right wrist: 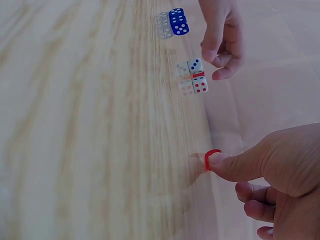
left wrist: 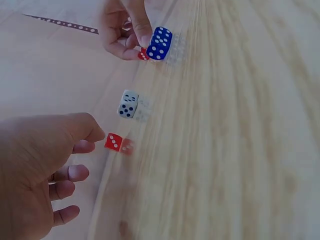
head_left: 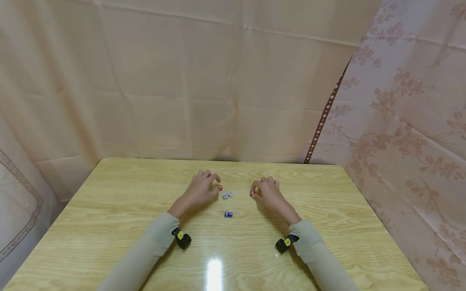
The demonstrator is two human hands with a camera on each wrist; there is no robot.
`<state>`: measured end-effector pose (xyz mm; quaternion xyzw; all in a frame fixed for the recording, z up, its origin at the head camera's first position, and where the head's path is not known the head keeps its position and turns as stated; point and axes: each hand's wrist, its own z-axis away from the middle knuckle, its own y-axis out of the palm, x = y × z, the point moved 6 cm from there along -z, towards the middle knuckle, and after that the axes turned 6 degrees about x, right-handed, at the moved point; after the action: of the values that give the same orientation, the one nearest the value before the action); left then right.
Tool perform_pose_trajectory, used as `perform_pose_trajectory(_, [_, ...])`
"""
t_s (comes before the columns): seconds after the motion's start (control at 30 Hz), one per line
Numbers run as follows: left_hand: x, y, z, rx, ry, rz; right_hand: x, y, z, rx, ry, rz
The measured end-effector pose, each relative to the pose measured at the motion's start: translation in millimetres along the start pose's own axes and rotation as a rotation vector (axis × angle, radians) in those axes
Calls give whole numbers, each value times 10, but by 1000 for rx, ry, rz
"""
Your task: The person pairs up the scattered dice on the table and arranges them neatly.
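While the left hand [head_left: 199, 189], fingers apart, is beside the left red die [head_left: 220, 188], two white dice [head_left: 230, 194] and two blue dice [head_left: 228, 214] rest rightward on the table [head_left: 109, 202]. The right hand [head_left: 268, 194] pinches the right red die [head_left: 252, 194] between thumb and forefinger.

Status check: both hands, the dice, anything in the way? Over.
Right hand pinching a red, white-dotted cube die. Left hand at second red cube die, grip unclear. Possible obstruction: two white, dotted cube dice between the hands, close to left's die.
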<state>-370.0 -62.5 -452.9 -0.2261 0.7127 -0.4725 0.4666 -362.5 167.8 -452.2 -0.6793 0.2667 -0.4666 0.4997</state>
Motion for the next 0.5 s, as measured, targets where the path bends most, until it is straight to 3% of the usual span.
perform_pose_trajectory(0.5, [70, 84, -90, 6, 22, -49, 22, -24, 12, -16, 1, 1])
